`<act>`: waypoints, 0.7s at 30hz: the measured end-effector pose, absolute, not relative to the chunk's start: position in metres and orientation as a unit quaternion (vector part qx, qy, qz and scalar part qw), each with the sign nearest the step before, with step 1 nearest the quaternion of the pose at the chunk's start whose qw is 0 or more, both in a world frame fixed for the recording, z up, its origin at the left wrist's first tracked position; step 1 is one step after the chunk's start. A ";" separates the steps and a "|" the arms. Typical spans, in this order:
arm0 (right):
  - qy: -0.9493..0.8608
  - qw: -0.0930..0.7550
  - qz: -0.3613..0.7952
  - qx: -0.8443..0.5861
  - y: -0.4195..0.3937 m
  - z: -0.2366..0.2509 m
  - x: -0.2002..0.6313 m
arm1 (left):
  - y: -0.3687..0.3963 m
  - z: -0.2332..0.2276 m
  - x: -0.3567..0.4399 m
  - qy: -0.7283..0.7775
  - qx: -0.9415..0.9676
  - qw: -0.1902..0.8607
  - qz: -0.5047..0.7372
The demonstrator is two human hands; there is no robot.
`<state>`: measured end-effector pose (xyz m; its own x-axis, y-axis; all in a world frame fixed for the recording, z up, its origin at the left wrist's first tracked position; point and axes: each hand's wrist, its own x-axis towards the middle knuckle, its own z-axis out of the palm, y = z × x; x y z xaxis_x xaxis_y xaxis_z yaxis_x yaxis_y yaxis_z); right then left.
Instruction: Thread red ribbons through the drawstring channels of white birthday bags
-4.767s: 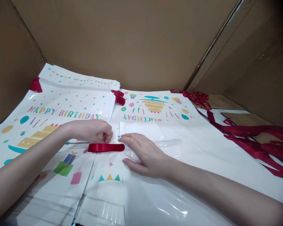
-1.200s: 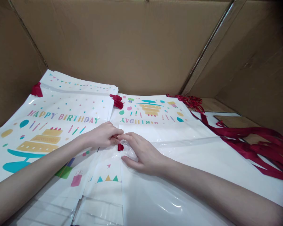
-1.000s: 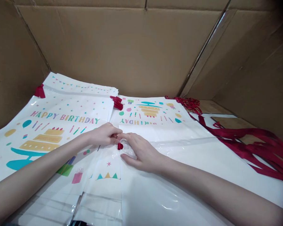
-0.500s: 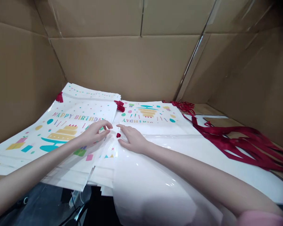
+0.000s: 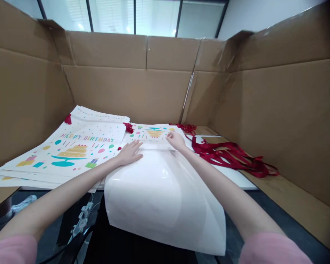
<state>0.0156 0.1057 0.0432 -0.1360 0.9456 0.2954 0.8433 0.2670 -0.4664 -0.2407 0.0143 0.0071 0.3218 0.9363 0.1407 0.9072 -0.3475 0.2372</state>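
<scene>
glossy white plastic sheet [image 5: 165, 209] is lying toward 6 o'clock, its near end drooping. bare left hand [image 5: 129, 153] is resting flat, gripping nothing, near its 10 o'clock corner; bare right hand [image 5: 176, 140] is curling at its 1 o'clock corner, can't tell if pinching. progress, judging: small red ribbon tab [image 5: 119, 148] is showing beside the left hand; right corner, none visible, is likely remaining. printed white birthday sheets [image 5: 79, 137], 9 o'clock, are looking finished, bearing red corner ribbons [image 5: 128, 127]; loose red satin ribbons [image 5: 231, 152], 3 o'clock, are seemingly waiting.
</scene>
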 end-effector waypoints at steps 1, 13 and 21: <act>-0.730 0.256 0.089 -0.628 0.107 0.045 0.045 | 0.016 0.004 -0.242 0.571 0.810 0.062 0.117; -0.682 0.181 0.175 -0.686 0.120 0.009 0.146 | 0.011 -0.002 -0.264 0.585 0.804 0.078 0.074; -0.669 0.212 0.267 -0.660 0.125 0.011 0.136 | 0.009 -0.003 -0.263 0.585 0.803 0.078 0.079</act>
<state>0.1359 0.1250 0.0110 -0.0387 0.9969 -0.0687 0.7706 -0.0140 -0.6372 -0.2631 0.0091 -0.0030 0.3028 0.9523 0.0364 0.9277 -0.3033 0.2179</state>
